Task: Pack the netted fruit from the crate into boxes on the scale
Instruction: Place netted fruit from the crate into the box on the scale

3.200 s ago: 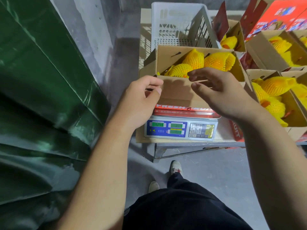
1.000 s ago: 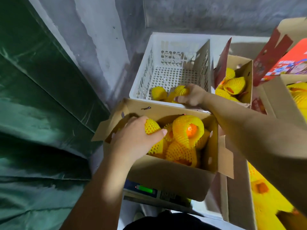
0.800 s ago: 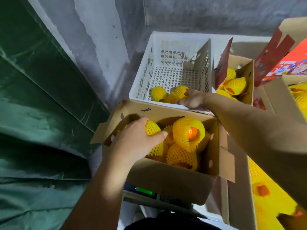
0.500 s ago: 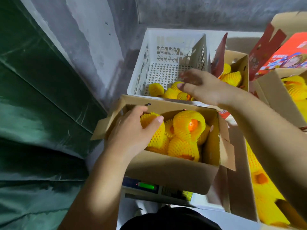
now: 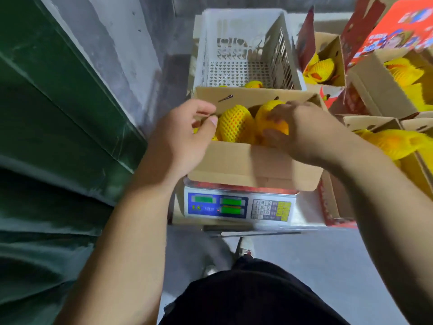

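Over the open brown cardboard box (image 5: 253,165) on the grey digital scale (image 5: 239,205), our left hand (image 5: 185,134) hangs loosely curled, holding nothing. Our right hand (image 5: 302,132) grips a yellow-netted fruit (image 5: 269,111) inside that box. Behind the box sits the white plastic crate (image 5: 243,43).

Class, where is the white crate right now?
In the head view, the white crate sits top centre, just behind the box on the scale, with fruit-filled boxes to its right.
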The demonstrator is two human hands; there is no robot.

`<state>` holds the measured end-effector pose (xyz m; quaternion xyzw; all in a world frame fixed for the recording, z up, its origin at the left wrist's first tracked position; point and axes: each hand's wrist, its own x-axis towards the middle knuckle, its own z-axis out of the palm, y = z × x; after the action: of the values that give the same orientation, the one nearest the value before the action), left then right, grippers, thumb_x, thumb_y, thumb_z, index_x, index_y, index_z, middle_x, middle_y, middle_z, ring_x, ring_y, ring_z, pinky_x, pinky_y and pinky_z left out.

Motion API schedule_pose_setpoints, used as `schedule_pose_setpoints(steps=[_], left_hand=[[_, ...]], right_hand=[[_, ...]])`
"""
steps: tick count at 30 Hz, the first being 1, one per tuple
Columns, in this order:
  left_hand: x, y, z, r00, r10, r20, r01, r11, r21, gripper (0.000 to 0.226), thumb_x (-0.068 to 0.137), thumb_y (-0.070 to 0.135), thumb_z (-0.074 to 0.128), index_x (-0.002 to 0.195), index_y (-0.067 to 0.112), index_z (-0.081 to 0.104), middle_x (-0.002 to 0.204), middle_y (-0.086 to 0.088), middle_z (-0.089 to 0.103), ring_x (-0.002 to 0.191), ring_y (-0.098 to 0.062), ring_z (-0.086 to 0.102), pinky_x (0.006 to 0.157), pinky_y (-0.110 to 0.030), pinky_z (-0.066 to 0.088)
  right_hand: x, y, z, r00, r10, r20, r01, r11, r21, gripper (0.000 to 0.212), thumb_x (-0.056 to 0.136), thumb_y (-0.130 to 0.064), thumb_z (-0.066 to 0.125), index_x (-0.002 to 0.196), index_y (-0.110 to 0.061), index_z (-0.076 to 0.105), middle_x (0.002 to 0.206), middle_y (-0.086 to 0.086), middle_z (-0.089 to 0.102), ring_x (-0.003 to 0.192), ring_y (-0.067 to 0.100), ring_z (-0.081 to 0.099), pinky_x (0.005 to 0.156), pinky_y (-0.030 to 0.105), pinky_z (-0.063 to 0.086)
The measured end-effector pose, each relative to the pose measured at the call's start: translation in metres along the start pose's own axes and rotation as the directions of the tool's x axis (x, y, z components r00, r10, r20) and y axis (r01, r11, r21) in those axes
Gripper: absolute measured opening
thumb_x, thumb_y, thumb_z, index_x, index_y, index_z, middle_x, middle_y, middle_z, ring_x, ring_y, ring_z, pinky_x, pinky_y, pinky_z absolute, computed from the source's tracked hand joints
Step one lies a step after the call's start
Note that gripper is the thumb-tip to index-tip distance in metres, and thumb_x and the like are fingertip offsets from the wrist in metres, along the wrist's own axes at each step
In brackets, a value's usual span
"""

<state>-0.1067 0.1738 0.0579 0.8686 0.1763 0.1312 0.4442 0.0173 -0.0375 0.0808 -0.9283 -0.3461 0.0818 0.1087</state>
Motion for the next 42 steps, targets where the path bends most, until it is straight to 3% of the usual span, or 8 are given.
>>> schedule_pose_setpoints(steps=[6,14,25,35,42], left_hand=[[-0.030,-0.010,-0.017,0.998,0.025,0.055,-0.030,0.995,0.091,0.021,0.101,0.037,0.061,0.120,0.038,0.069,0.111,0.021,0.071,0.102,-0.002,0.067,0.098,-0.035,0.056],[-0.060,-0.028,-0.035,0.995,0.055,0.082,-0.059,0.996,0.059,0.017,0.099,0.042,0.060,0.113,0.043,0.069,0.107,0.032,0.070,0.099,0.006,0.068,0.089,-0.032,0.057],[-0.066,-0.042,-0.047,0.996,0.046,0.070,-0.047,0.999,0.014,0.018,0.100,0.040,0.062,0.116,0.039,0.070,0.110,0.026,0.072,0.099,0.004,0.069,0.084,-0.027,0.057],[-0.057,-0.042,-0.046,0.995,0.060,0.075,-0.058,0.998,-0.030,0.019,0.101,0.036,0.062,0.117,0.037,0.071,0.110,0.025,0.071,0.101,0.000,0.069,0.092,-0.037,0.059],[-0.028,-0.033,-0.039,0.995,0.079,0.055,-0.077,0.996,-0.046,0.017,0.101,0.035,0.062,0.114,0.041,0.070,0.103,0.029,0.071,0.099,0.005,0.068,0.086,-0.026,0.054]], right_hand=[[-0.028,-0.053,0.014,0.985,-0.091,-0.146,0.107,0.988,0.107,0.040,0.096,-0.038,0.063,0.130,-0.018,0.065,0.124,0.012,0.064,0.111,0.034,0.061,0.095,0.042,0.049],[-0.060,-0.092,0.020,0.987,-0.095,-0.133,0.122,0.968,0.220,0.034,0.101,-0.035,0.062,0.130,-0.019,0.066,0.124,0.003,0.069,0.113,0.021,0.063,0.094,0.037,0.050],[-0.061,-0.103,0.026,0.992,-0.071,-0.106,0.099,0.953,0.287,0.033,0.101,-0.036,0.062,0.130,-0.022,0.066,0.120,-0.002,0.070,0.110,0.020,0.065,0.095,0.046,0.054],[-0.048,-0.098,0.027,0.992,-0.070,-0.104,0.100,0.942,0.320,0.031,0.101,-0.035,0.063,0.129,-0.021,0.067,0.118,-0.002,0.071,0.109,0.018,0.066,0.096,0.045,0.054],[-0.019,-0.082,0.009,0.975,-0.115,-0.190,0.175,0.925,0.338,0.023,0.100,-0.028,0.064,0.122,-0.021,0.069,0.113,-0.003,0.073,0.105,0.016,0.069,0.094,0.045,0.056]])
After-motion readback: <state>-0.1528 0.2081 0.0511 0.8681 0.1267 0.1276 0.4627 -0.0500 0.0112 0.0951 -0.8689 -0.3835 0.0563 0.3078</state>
